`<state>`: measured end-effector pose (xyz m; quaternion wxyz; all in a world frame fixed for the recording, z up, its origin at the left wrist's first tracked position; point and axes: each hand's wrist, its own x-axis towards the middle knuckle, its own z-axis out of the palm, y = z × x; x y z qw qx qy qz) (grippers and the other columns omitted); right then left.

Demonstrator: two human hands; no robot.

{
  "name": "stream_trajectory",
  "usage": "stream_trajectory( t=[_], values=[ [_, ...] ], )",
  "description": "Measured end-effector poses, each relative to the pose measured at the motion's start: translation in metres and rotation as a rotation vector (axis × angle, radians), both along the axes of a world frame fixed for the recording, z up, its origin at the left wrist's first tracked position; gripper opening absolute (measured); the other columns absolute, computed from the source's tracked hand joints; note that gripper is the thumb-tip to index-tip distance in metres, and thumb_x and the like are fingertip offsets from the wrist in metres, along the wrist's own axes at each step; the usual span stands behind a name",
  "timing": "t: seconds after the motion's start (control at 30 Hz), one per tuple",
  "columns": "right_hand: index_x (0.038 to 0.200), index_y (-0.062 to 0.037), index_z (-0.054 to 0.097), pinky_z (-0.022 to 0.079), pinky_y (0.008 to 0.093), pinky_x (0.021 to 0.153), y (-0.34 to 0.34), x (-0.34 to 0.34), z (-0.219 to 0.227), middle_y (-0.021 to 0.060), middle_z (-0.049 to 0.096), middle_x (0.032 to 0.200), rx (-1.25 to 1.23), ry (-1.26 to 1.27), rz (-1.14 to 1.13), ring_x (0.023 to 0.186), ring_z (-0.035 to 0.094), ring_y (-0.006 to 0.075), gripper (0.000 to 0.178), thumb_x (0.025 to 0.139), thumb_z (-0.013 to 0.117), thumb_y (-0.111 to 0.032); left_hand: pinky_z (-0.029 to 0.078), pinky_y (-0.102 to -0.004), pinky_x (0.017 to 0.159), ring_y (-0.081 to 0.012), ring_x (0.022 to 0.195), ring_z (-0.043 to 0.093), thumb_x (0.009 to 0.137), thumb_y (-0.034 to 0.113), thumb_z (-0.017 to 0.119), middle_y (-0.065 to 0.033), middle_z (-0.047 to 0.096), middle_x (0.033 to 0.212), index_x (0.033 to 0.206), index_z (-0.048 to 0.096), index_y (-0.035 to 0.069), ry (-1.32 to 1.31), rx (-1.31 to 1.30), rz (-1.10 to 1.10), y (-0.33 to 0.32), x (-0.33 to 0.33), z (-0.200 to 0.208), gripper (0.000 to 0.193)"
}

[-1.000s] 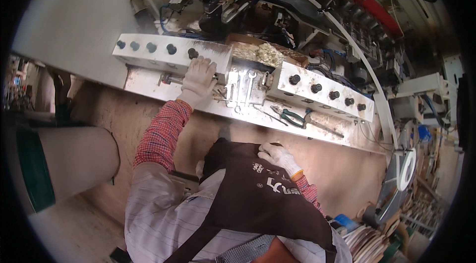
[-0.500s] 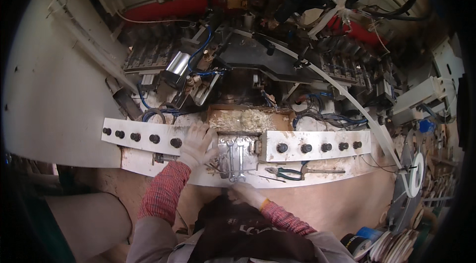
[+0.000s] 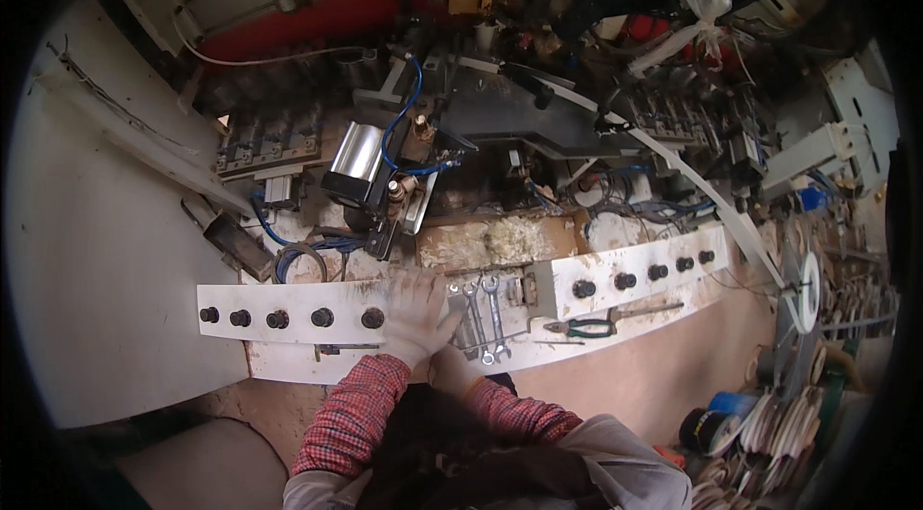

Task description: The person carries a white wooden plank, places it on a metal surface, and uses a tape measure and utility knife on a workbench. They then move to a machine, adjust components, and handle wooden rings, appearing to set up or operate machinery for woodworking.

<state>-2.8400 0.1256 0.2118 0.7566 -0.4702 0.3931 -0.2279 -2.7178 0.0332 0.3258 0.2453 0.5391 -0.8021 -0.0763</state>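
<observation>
My left hand (image 3: 417, 316), in a pale glove, lies over the inner end of the left white panel (image 3: 298, 314), fingers stretched out. The thumb side is beside several metal wrenches (image 3: 493, 323) on a grey metal plate. My right hand (image 3: 449, 371) is low by my left wrist at the bench's front edge. Its fingers are mostly hidden, so whether it holds anything does not show. Green-handled pliers (image 3: 588, 328) lie right of the wrenches. A thin tool with a slim shaft (image 3: 652, 309) is beyond them.
Beyond the wrenches stands an open box of yellowish crumbs (image 3: 500, 243). A silver cylinder (image 3: 357, 153) with blue hoses rises behind the left panel. The right panel (image 3: 644, 265) carries black knobs. Stacked rolls (image 3: 769, 438) are at the lower right.
The view has shifted, so the bench sits lower and farther right. My right hand has moved left, in by my left wrist. My left hand stays at the panel's end.
</observation>
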Motion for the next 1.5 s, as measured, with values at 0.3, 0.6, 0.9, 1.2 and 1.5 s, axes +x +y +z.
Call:
stream_trajectory(
  t=[0.3, 0.6, 0.9, 1.2, 1.5],
  values=[
    [0.136, -0.0050, 0.057, 0.055, 0.0385, 0.096, 0.013, 0.012, -0.015, 0.0082, 0.065, 0.129, 0.422, -0.251, -0.374, 0.112, 0.065, 0.0238, 0.034, 0.107, 0.048, -0.021, 0.032, -0.0591, 0.116, -0.0414, 0.122, 0.053, 0.087, 0.041, 0.072, -0.0227, 0.059, 0.125, 0.124, 0.060, -0.001, -0.065, -0.074, 0.017, 0.005, 0.003, -0.003, 0.057],
    [0.113, -0.0080, 0.065, 0.057, 0.0399, 0.074, 0.041, 0.020, -0.079, 0.0088, 0.069, 0.097, -0.129, 0.109, -0.341, 0.088, 0.069, 0.0235, 0.019, 0.099, 0.059, -0.019, 0.028, -0.0569, 0.118, -0.0395, 0.129, 0.049, 0.092, 0.050, 0.067, -0.0213, 0.056, 0.131, 0.133, 0.057, 0.000, -0.128, 0.028, -0.056, 0.001, 0.003, -0.007, 0.065],
    [0.102, -0.0044, 0.072, 0.056, 0.0317, 0.072, 0.085, -0.068, -0.029, 0.0103, 0.073, 0.088, 0.093, 0.460, -0.502, 0.077, 0.069, 0.0187, 0.029, 0.100, 0.059, -0.030, 0.032, -0.0580, 0.116, -0.0458, 0.127, 0.049, 0.087, 0.035, 0.069, -0.0264, 0.055, 0.134, 0.134, 0.056, -0.002, -0.120, -0.043, -0.075, 0.005, 0.005, -0.012, 0.060],
    [0.119, -0.0084, 0.063, 0.054, 0.0494, 0.084, 0.066, -0.197, -0.012, 0.0162, 0.066, 0.116, -0.537, 1.358, -0.478, 0.100, 0.065, 0.0398, 0.027, 0.093, 0.060, -0.017, 0.034, -0.0581, 0.113, -0.0468, 0.123, 0.051, 0.086, 0.030, 0.067, -0.0276, 0.058, 0.127, 0.130, 0.057, -0.003, -0.182, 0.037, -0.060, 0.003, -0.001, 0.003, 0.056],
    [0.100, -0.0076, 0.076, 0.060, 0.0428, 0.077, 0.018, -0.245, -0.027, 0.0134, 0.074, 0.102, -0.406, 1.528, 0.087, 0.093, 0.075, 0.0307, 0.020, 0.093, 0.059, -0.013, 0.040, -0.0554, 0.110, -0.0483, 0.125, 0.050, 0.084, 0.025, 0.067, -0.0300, 0.056, 0.132, 0.132, 0.057, -0.006, -0.171, 0.188, -0.018, 0.004, -0.028, 0.019, 0.058]
  ],
)
